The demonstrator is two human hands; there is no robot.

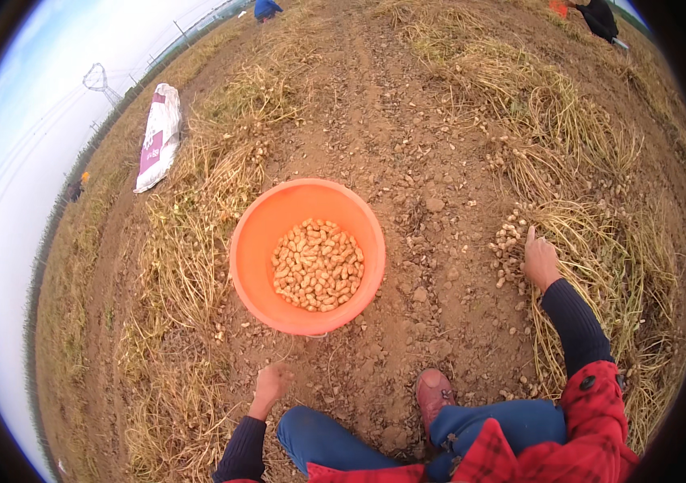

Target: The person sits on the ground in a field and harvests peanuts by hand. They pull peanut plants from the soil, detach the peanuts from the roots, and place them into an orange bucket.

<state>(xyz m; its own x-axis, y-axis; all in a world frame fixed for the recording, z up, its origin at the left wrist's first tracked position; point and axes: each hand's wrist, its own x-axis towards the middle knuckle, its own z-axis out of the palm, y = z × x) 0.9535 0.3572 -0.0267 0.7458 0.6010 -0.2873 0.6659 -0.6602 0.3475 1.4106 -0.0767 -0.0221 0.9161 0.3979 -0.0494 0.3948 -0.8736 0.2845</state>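
An orange plastic bucket stands on the soil before me, with a layer of unshelled peanuts at its bottom. My right hand reaches to the right row of dried peanut plants, touching or just over their stems beside a cluster of peanuts. Whether its curled fingers hold a stem cannot be told. Below the bucket's left side, above the soil near my knee, is my left hand. Its fingers are blurred, and whether it holds anything is unclear.
Dried peanut plants also line the left side. A white and purple woven sack lies beyond them. My shoe rests on clodded soil. One person in blue and another in dark clothing are far off at the top.
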